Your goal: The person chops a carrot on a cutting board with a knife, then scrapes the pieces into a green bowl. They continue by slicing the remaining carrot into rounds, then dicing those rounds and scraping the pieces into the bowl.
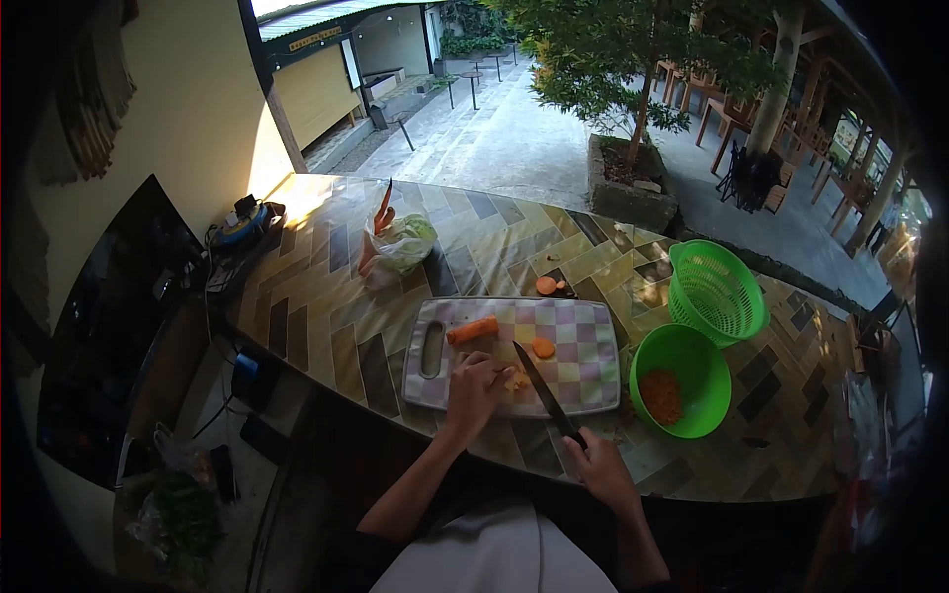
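On the checkered cutting board [583, 341], my left hand [476, 383] is curled with its fingertips pressed on small cut carrot pieces [516, 380]. My right hand [601, 468] grips the handle of a knife [540, 381]. Its dark blade slants up and left over the board, just right of those pieces. A thick length of peeled carrot [473, 330] lies above my left hand. Farther right, beyond the blade, is a round carrot slice [543, 347]. My left fingers partly hide what is under them.
Right of the board, a green bowl [707, 371] holds shredded carrot [660, 396]; a green colander [720, 287] touches it behind. Carrot ends [547, 285] lie past the board. A plastic bag of vegetables [397, 242] stands at the back left of the tiled-pattern table [326, 296].
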The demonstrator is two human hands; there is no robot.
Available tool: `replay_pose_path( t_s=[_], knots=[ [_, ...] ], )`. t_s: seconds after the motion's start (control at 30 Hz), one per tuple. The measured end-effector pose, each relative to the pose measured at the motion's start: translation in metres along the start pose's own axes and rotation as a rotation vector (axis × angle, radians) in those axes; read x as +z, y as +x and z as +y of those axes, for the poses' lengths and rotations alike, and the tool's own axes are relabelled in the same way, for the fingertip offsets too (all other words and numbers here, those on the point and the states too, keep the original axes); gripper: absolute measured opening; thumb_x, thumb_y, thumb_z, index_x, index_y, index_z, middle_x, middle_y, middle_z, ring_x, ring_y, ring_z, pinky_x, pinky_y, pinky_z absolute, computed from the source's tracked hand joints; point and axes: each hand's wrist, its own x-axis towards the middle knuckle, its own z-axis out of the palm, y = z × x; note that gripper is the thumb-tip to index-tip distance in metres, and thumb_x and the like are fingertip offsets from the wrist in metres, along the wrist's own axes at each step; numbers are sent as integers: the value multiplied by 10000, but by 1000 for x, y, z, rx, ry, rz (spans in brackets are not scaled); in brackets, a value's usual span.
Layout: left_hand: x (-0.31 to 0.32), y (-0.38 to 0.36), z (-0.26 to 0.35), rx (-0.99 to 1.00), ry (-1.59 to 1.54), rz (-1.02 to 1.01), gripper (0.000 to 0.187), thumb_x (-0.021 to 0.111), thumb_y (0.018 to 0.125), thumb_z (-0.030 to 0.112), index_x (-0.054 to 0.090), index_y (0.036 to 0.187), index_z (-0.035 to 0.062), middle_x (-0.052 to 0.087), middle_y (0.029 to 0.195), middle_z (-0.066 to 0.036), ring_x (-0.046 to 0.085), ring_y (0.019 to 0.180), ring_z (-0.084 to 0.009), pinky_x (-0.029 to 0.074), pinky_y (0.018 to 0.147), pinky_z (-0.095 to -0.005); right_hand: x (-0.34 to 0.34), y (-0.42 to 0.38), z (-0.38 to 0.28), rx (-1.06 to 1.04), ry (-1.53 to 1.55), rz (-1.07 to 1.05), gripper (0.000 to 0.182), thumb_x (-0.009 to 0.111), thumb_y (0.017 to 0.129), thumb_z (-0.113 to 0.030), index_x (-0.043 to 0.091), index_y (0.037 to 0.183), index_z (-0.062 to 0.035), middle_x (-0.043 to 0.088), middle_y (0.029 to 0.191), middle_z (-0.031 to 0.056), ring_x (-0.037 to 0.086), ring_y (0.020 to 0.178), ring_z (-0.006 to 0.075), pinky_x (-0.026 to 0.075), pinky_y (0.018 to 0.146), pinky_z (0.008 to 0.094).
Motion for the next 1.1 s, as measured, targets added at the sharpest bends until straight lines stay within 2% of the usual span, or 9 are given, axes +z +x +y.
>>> replay_pose_path(
  t_s=[0.1, 0.23, 0.33, 0.4, 0.6, 0.73, 0.83, 1.03, 1.1],
  knots=[
    [3, 16, -4, 118, -35, 18, 126, 678, 793, 5, 741, 903, -1, 695, 971, -137, 601, 981, -328, 479, 892, -413, -4, -4, 6, 7, 6, 15, 321, 552, 1021, -297, 556, 895, -2, 521, 531, 56, 539, 482, 125, 402, 478, 324],
    [8, 36, -22, 261, 16, -230, 232, 641, 735, -54, 737, 944, -20, 696, 966, -151, 610, 1007, -323, 485, 899, -391, -7, -9, 5, 48, 42, 35, 309, 562, 1017, -290, 558, 898, -5, 523, 519, 52, 544, 479, 121, 402, 474, 318],
    [12, 48, -32, 284, 23, -402, 283, 625, 707, -73, 737, 963, -25, 699, 963, -154, 626, 1004, -317, 492, 896, -379, -13, -14, -12, 166, 103, 15, 351, 571, 998, -295, 557, 914, 45, 581, 685, 256, 588, 663, 438, 411, 598, 467],
    [10, 54, -34, 228, -27, -470, 281, 622, 707, -77, 737, 957, -23, 700, 959, -152, 637, 991, -312, 499, 893, -372, -12, -15, -7, 120, 99, 37, 349, 573, 997, -294, 562, 924, 47, 581, 684, 258, 586, 651, 433, 411, 595, 467],
    [7, 67, -43, 496, 82, -567, 164, 648, 733, -5, 719, 881, -7, 689, 935, -134, 646, 965, -304, 508, 887, -389, -11, -17, -5, 143, 94, 46, 356, 571, 997, -299, 572, 939, 52, 587, 684, 258, 582, 659, 446, 414, 604, 476],
    [2, 63, -41, 493, 143, -549, 166, 679, 748, 31, 726, 907, 12, 691, 952, -122, 656, 959, -296, 511, 882, -384, -15, -19, -14, 226, 103, -3, 355, 578, 994, -301, 581, 942, 50, 606, 706, 261, 593, 700, 461, 423, 623, 483],
    [0, 56, -38, 426, 128, -501, 113, 668, 770, 45, 716, 866, 9, 680, 900, -135, 640, 943, -308, 505, 879, -411, -7, -16, -2, 60, 20, 32, 324, 571, 1005, -306, 589, 943, 12, 570, 549, 119, 588, 503, 218, 434, 518, 355],
    [-3, 38, -14, 226, 140, -375, 113, 683, 803, 54, 733, 891, 2, 684, 893, -165, 657, 909, -331, 513, 840, -424, 1, -12, -10, 44, -108, 113, 359, 579, 989, -301, 570, 929, 53, 607, 720, 262, 601, 727, 462, 435, 632, 487],
    [-1, 35, -20, 188, 41, -301, 136, 689, 798, 43, 741, 915, -1, 691, 902, -178, 668, 895, -344, 519, 822, -417, -3, -12, -17, 68, -122, 77, 360, 560, 992, -313, 581, 928, 40, 636, 774, 271, 619, 795, 471, 458, 686, 522]
  ],
)
